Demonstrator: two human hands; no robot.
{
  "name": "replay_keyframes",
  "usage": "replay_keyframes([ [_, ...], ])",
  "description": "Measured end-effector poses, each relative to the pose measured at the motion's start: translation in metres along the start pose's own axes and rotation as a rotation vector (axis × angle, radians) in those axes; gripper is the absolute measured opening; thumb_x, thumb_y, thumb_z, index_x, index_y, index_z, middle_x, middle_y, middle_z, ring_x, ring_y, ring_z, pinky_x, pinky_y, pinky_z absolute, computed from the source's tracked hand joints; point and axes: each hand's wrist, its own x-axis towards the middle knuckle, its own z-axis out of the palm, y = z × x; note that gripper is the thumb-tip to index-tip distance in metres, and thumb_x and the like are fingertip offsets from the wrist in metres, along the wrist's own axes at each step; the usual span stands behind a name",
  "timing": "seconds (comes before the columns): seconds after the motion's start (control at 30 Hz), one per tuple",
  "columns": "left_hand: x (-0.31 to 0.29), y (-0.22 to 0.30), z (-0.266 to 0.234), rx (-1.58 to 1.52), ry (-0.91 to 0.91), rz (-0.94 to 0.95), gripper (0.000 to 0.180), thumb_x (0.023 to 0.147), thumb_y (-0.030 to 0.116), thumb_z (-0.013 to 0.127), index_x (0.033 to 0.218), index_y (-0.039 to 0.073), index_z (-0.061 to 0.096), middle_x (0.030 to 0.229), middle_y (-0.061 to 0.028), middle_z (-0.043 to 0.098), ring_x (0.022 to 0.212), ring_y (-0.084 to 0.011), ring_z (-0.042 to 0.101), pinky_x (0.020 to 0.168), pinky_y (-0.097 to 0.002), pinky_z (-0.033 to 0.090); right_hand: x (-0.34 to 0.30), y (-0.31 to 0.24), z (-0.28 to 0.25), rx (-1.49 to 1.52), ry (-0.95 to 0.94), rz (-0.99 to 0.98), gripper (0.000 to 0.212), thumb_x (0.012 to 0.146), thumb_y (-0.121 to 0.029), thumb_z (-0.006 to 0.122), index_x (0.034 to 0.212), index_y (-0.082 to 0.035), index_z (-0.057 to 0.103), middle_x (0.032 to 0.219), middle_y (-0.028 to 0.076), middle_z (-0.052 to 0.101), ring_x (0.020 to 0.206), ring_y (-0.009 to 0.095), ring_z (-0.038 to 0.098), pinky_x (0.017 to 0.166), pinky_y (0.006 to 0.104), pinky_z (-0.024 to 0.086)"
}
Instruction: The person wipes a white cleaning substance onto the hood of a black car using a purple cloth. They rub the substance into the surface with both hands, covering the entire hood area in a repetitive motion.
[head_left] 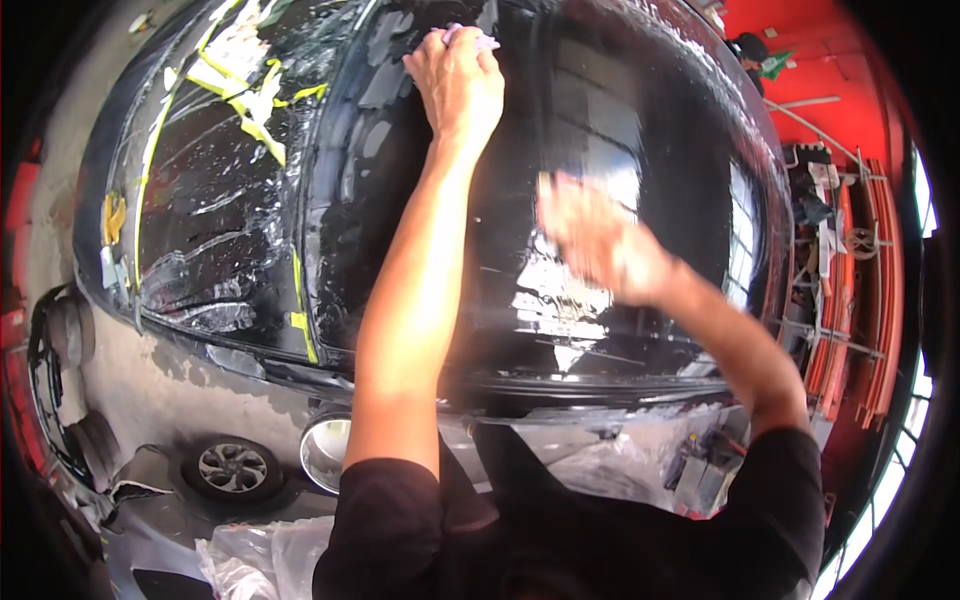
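My left hand (462, 85) reaches far across the black car roof (440, 290), fingers bent round a crumpled pale purple cloth (484, 42) pressed to the panel. Only a bit of the cloth shows past the fingers. My right hand (605, 240) is over the shiny part of the roof to the right, smeared by motion. Whether it holds anything cannot be made out. Left of the roof is a glass window (215, 215) with whitish streaks and wet-looking marks. Strips of yellow tape (300, 320) run along its edges, and a loose tangle of tape lies on it.
A wheel (235, 468) and a round white-lined object (326, 452) are below the car's near side. Clear plastic sheeting (265, 560) lies nearby. Along the right stands a rack (850, 260) with orange-red long pieces, before a red wall (810, 60). A person (750, 50) is partly visible at upper right.
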Motion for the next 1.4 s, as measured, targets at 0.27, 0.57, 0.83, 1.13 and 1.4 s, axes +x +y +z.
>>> replay_keyframes([
  [0.27,-0.032,-0.01,-0.135,0.109,-0.401,0.116,0.04,0.098,0.025,0.073,0.134,0.006,0.072,0.148,-0.0261,0.061,0.141,-0.0448,0.053,0.118,-0.0532,0.04,0.115,0.074,0.018,-0.157,0.451,0.224,0.055,0.115,-0.036,0.048,0.161,-0.005,0.048,0.172,0.018,0.04,0.16,0.036,0.035,0.131,0.0515,0.028],
  [0.57,-0.127,0.04,-0.248,0.388,-0.403,-0.095,0.048,0.1,0.027,0.071,0.145,0.01,0.064,0.153,-0.0233,0.05,0.143,-0.0464,0.046,0.122,-0.0672,0.031,0.049,0.012,-0.002,-0.037,0.145,-0.02,0.066,0.111,-0.04,0.055,0.165,-0.004,0.043,0.176,0.016,0.035,0.165,0.033,0.026,0.135,0.0476,0.017],
  [0.83,-0.124,0.034,-0.25,0.41,-0.37,-0.124,0.045,0.102,0.027,0.069,0.143,0.009,0.065,0.154,-0.0235,0.05,0.146,-0.0444,0.045,0.123,-0.0653,0.032,0.115,0.021,0.007,-0.176,0.417,0.099,0.057,0.112,-0.034,0.053,0.16,-0.002,0.048,0.171,0.021,0.041,0.161,0.039,0.034,0.13,0.0514,0.029],
  [1.13,-0.129,0.042,-0.248,0.358,-0.416,-0.143,0.048,0.099,0.027,0.07,0.143,0.008,0.066,0.154,-0.0236,0.048,0.147,-0.0473,0.043,0.126,-0.0656,0.028,0.104,0.08,-0.012,0.001,0.359,0.04,0.049,0.116,-0.03,0.046,0.157,-0.004,0.052,0.165,0.02,0.049,0.155,0.037,0.045,0.128,0.0495,0.034],
  [1.4,-0.126,0.034,-0.251,0.417,-0.376,-0.111,0.044,0.102,0.024,0.07,0.142,0.007,0.065,0.152,-0.0243,0.051,0.143,-0.0462,0.046,0.123,-0.0655,0.032,0.096,0.048,-0.002,-0.159,0.377,0.225,0.06,0.113,-0.037,0.051,0.161,-0.002,0.047,0.172,0.021,0.038,0.159,0.04,0.037,0.13,0.0528,0.029],
])
